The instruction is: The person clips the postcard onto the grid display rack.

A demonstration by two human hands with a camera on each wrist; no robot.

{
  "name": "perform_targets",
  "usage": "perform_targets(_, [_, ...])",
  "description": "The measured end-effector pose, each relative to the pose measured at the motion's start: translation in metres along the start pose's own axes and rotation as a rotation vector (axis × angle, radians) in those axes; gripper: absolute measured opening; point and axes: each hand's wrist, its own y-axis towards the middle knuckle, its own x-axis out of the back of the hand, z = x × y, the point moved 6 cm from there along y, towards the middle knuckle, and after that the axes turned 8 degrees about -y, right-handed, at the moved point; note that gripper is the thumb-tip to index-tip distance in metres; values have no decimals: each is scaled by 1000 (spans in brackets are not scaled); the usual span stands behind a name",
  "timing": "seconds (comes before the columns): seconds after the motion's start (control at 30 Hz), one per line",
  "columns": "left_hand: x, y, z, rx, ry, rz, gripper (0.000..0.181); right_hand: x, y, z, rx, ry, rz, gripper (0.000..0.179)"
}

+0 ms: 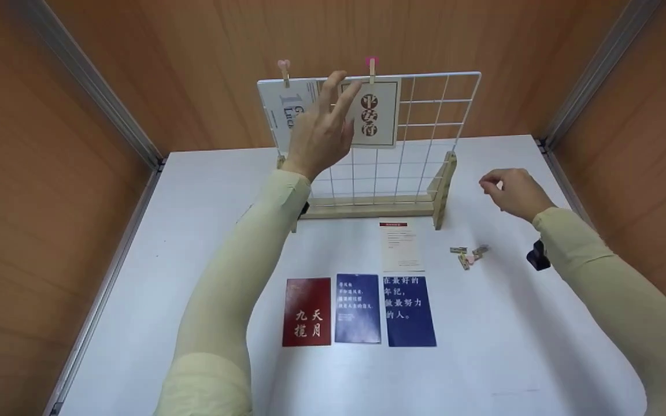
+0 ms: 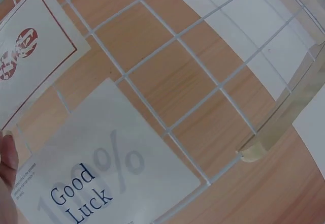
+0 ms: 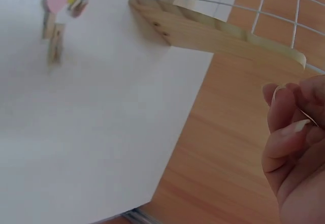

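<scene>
My left hand (image 1: 321, 133) is raised in front of the white wire grid (image 1: 425, 124), its fingers extended at the left edge of a cream card (image 1: 388, 110) with round dark characters. A magenta-heart clothespin (image 1: 372, 70) clips that card to the top wire. In the left wrist view my thumb (image 2: 7, 155) is at the card's edge. Partly behind the hand hangs a "Good Luck" card (image 2: 117, 153), under a pink-heart clothespin (image 1: 284, 72). My right hand (image 1: 515, 190) hovers right of the rack, fingers loosely curled, with nothing visible in it.
Several loose clothespins (image 1: 467, 256) lie on the white table (image 1: 211, 242) right of the rack. A cream card (image 1: 402, 248), a red card (image 1: 307, 312) and two blue cards (image 1: 358, 312) lie in front. The grid stands in a wooden base (image 1: 367, 209).
</scene>
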Motion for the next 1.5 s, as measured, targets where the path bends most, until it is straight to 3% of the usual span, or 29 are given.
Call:
perform_targets(0.1, [-6, -9, -6, -50, -5, -35, 54, -12, -6, -4, 11, -57, 33, 23])
perform_targets(0.27, [-18, -18, -13, -45, -16, -19, 55, -23, -10, -11, 7, -122, 75, 25])
perform_targets(0.5, [-43, -35, -22, -23, -67, 122, 55, -55, -18, -19, -2, -125, 173, 32])
perform_targets(0.77, [-56, -54, -20, 75, -104, 197, 64, -80, -23, -20, 11, -129, 211, 40])
perform_targets(1.0, [-76, -71, -27, 109, -156, 227, 70, -106, -34, -25, 8, -116, 265, 39])
perform_targets(1.33, [-101, -91, -27, 176, -148, 275, 68, -122, -30, -25, -25, -102, 302, 33])
perform_targets(1.5, [-120, -102, -28, 258, -151, 371, 72, -131, -29, -28, -28, -84, 305, 28])
